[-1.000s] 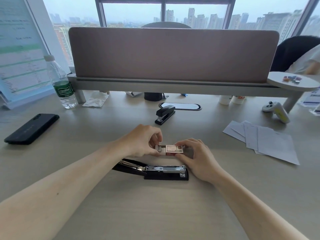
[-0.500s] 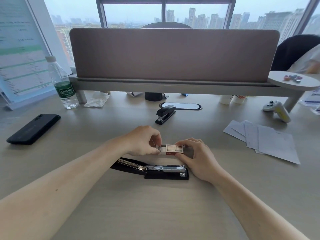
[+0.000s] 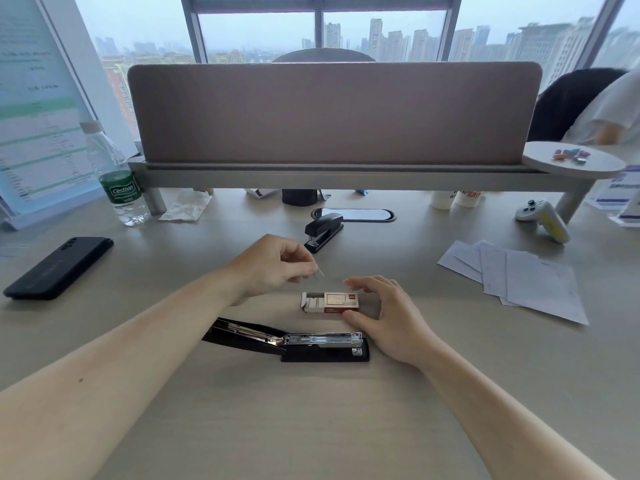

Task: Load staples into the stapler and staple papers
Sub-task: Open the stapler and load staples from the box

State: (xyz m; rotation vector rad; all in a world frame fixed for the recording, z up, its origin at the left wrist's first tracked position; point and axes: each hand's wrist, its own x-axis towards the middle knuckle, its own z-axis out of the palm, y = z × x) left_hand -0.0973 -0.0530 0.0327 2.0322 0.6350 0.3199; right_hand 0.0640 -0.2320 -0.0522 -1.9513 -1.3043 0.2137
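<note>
1. The stapler (image 3: 294, 342) lies flat on the table (image 3: 311, 427), swung fully open, its metal staple channel facing up, near the middle of the table toward the near edge.
2. The staple box (image 3: 329, 302) sits just beyond the stapler, its left end flap open.
3. The right hand (image 3: 388, 315) rests at the box's right end, fingers loosely spread; the thumb touches the near right corner of the box and the fingertips curl over its far side.
4. The left hand (image 3: 273, 268) hovers above the table, beyond and left of the box, pinching a thin strip of staples (image 3: 319, 273) between thumb and forefinger, the other fingers curled in.
5. The papers (image 3: 519, 278) lie fanned out toward the right edge, well apart from both hands.
6. A second, closed stapler (image 3: 323, 232) stands farther back, beyond the left hand.
</note>
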